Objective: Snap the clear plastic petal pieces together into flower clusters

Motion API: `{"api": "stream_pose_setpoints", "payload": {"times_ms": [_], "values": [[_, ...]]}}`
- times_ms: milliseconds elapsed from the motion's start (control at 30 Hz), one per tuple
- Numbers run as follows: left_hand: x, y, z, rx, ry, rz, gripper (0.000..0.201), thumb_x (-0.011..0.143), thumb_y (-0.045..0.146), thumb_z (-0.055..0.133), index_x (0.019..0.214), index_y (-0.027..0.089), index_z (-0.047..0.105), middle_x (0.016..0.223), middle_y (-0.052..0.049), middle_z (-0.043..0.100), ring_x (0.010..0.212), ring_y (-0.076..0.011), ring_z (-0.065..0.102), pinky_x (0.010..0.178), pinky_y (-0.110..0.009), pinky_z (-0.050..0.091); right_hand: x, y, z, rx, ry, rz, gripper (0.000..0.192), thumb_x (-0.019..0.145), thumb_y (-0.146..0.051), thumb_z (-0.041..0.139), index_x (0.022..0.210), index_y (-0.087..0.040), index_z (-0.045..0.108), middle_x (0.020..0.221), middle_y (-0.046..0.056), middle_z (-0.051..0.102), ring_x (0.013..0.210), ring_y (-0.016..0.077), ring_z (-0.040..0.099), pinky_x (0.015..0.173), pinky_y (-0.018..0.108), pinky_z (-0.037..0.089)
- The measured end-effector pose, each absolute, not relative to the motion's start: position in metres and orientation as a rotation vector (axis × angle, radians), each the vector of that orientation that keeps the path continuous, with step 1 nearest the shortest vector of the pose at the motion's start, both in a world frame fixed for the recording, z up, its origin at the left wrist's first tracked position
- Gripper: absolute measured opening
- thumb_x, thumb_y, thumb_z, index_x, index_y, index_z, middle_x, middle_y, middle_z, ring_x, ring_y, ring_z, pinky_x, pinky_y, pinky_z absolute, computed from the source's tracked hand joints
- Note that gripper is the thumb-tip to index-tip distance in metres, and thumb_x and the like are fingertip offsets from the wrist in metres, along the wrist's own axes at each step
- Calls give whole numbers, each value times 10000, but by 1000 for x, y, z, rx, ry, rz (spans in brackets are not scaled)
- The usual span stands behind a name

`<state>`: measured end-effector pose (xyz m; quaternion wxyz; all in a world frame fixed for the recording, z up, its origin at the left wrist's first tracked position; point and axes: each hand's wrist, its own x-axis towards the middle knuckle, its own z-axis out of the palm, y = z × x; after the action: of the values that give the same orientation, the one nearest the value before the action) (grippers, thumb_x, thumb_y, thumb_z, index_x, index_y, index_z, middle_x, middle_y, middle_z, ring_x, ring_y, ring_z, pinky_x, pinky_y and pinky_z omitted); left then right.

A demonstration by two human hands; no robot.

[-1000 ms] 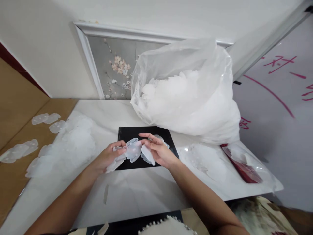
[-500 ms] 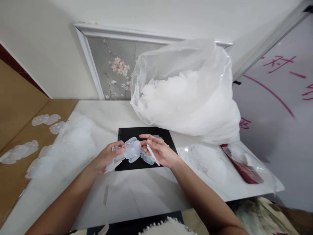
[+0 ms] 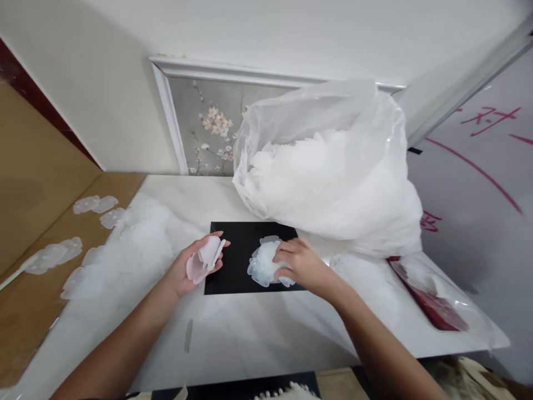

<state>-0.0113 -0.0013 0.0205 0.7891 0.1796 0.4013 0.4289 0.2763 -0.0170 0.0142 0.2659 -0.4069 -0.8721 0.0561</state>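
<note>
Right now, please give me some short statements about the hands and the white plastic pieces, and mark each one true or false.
1. The left hand holds a few translucent plastic pieces. True.
2. The right hand is inside the big plastic bag. False: it rests on a small pile of pieces.
3. That pile lies on a black mat. True.
4. The bag stands on the floor. False: it sits on the white table.
</note>
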Motion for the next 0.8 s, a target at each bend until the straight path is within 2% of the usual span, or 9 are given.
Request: {"api": "stream_pose_setpoints", "payload": {"times_ms": [67,167,300,367,433,500,600,667,800], "values": [[-11,-1,20,393,918,952,306,786,200,677,1087,158,719,1017,-114,731,756,-180,659,677,-294,541,280,-23,22,-1117,-2428,218,200,867,-397,685,823,-202,691,844,50,702,838,222,619,807,377,419],[-7,-2,17,484,968,988,348,750,188,713,1098,185,715,923,-58,735,709,-164,654,554,-237,496,263,-30,36,-1193,-2298,317,195,929,-397,596,946,-220,676,927,62,711,927,232,626,872,394,429],[-3,-6,15,606,925,1020,405,700,205,764,1099,189,693,823,-29,727,655,-149,641,520,-213,475,215,-28,29,-1096,-2197,689,327,930,-336,600,1243,-244,582,1021,58,706,866,194,661,776,326,503],[-3,-7,15,644,901,1026,418,682,195,772,1089,194,679,850,-36,736,695,-159,665,570,-217,501,196,-24,15,-1068,-2121,825,305,912,-300,612,1212,-250,600,1015,47,710,815,183,664,743,312,516],[-6,-6,17,648,886,1040,385,668,167,762,1038,206,667,954,-51,745,807,-191,694,664,-252,543,185,-21,1,-1116,-1939,898,189,903,-268,588,1081,-236,642,944,33,719,770,178,663,727,314,521],[-9,-5,19,628,869,1060,328,666,135,735,970,216,644,1058,-59,737,950,-235,694,786,-333,565,183,-19,-9,-1133,-1729,1009,144,899,-270,555,1016,-230,629,879,19,717,743,173,665,712,317,530],[-14,-3,22,587,810,1066,258,690,118,687,917,215,614,1107,-71,726,1101,-287,654,931,-471,527,188,-17,-14,-1035,-1492,1200,183,892,-322,549,1053,-241,576,832,0,699,737,162,667,714,327,554],[-16,-2,23,561,761,1057,240,705,113,669,916,212,612,1115,-82,722,1148,-304,634,993,-528,481,192,-16,-12,-976,-1395,1269,209,877,-338,576,1066,-252,553,871,3,701,776,162,673,757,346,564],[-17,-3,25,573,686,1039,244,722,103,666,939,209,626,1146,-100,710,1180,-323,615,1034,-585,434,196,-17,-6,-949,-1339,1354,285,839,-285,635,1100,-265,524,1083,43,712,1002,201,686,922,415,526]]}}
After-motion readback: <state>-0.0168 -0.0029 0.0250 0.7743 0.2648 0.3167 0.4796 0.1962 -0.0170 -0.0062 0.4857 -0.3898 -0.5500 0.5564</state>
